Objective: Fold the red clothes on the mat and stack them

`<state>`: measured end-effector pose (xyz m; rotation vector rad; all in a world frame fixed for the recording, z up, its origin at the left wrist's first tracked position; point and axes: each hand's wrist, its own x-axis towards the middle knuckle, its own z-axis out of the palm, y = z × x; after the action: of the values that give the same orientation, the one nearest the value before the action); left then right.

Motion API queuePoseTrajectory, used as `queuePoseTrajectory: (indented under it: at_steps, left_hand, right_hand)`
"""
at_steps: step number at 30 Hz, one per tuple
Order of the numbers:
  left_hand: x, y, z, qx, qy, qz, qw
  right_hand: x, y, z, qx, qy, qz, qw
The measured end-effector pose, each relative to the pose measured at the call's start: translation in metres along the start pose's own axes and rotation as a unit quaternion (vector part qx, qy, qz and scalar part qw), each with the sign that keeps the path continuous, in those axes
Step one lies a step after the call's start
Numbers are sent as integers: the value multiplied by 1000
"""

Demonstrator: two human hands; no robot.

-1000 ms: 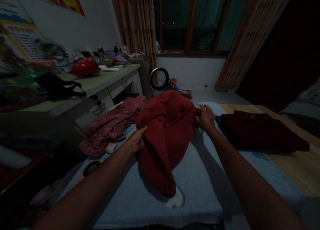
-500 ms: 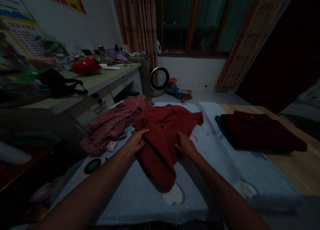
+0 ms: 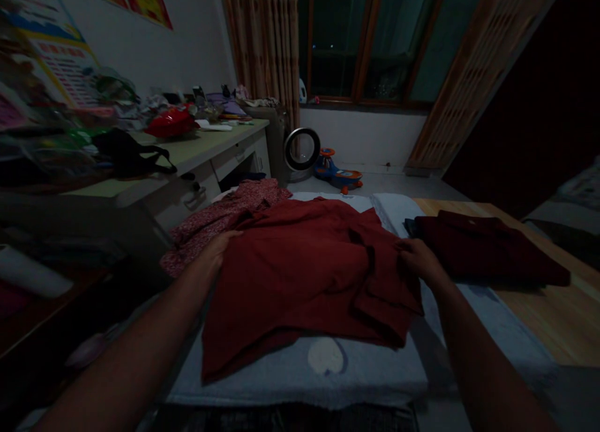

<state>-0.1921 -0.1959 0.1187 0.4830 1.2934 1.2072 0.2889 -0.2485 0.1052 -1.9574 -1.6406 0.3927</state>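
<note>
A rust-red shirt (image 3: 300, 269) lies spread over a light blue blanket (image 3: 375, 376) with pale heart shapes. My left hand (image 3: 219, 247) grips its left edge, fingers closed on the cloth. At the opposite side, my right hand (image 3: 417, 257) pinches the fabric near what looks like a sleeve, which is folded and rumpled. Beyond my left hand lies a heap of red patterned cloth (image 3: 197, 232), partly covered by the shirt. To the right of my right hand rests a folded dark maroon garment (image 3: 487, 251), on top of something dark blue.
A cluttered desk (image 3: 201, 147) runs along the left wall, with a red bag (image 3: 172, 122) and a black strapped item on it. Wooden boards (image 3: 539, 326) lie at the right. Behind stand a front-loading washer with its round door (image 3: 302, 149) open and a blue-orange ride-on toy (image 3: 335, 169).
The shirt, bunched and folded before, is now spread wide. My hands have moved apart, the left one leftward and the right one rightward, each holding cloth.
</note>
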Motion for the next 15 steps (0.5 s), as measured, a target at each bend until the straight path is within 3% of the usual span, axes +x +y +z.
queuePoseTrajectory:
  at_steps: [2,3,4,6,8,10,11,13,15]
  left_hand:
    - [5,-9,-8,192,49,103,975]
    - [6,-14,-9,284,88,163,941]
    - [4,-20,-9,373,129,218,893]
    - [-5,-33,-4,524,185,304,774]
    - [-21,-47,7,611,192,395,659]
    - [-41,-62,21,646,122,468,591]
    - [-51,-69,28,662,44,486,569]
    - [-68,-86,40,683,-130,476,538]
    - [-81,-103,48,693,-254,423,525]
  right_hand:
    - [-5,4,-3,-124,66,0,990]
    - [-10,3,-1,-163,83,-8,983]
    - [-17,0,2,-184,82,-22,979]
    - [-35,-12,10,-183,21,-70,980]
    - [-54,-25,22,-166,-42,-98,980]
    - [-70,-35,36,-174,-76,-113,975]
    - [-76,-37,43,-184,-84,-115,972]
    - [-82,-37,55,-197,-97,-123,968]
    - [-79,-31,59,-183,-107,-138,967]
